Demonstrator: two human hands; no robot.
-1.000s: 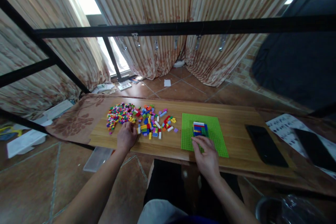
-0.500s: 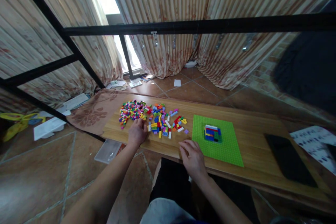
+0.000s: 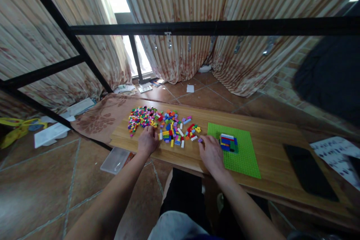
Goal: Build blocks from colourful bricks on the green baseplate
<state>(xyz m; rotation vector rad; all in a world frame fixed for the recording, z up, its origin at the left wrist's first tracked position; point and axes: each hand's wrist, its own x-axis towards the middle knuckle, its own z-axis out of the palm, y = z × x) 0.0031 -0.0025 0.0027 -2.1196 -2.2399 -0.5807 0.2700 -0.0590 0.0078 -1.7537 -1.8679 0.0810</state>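
My left hand (image 3: 147,140) rests at the near edge of a pile of small colourful bricks (image 3: 140,117). Its fingers are curled down, and whatever lies under the fingertips is hidden. My right hand (image 3: 211,152) is over the table with thumb and fingers pinched at a small purple brick (image 3: 200,140). Right beside that hand lies a green baseplate (image 3: 247,157), carrying a low block (image 3: 228,143) of blue, red, white and green bricks. Larger loose bricks (image 3: 177,142) are scattered between my hands.
A dark flat panel (image 3: 308,170) lies on the right of the wooden table (image 3: 270,129), near a printed sheet (image 3: 339,157). A clear plastic box (image 3: 114,160) is below the table's left front edge. A black metal bar (image 3: 197,28) crosses beyond the table, before curtains.
My right hand has moved forward and right, from the table's front edge to the purple brick beside the baseplate. My left hand stays nearly where it was.
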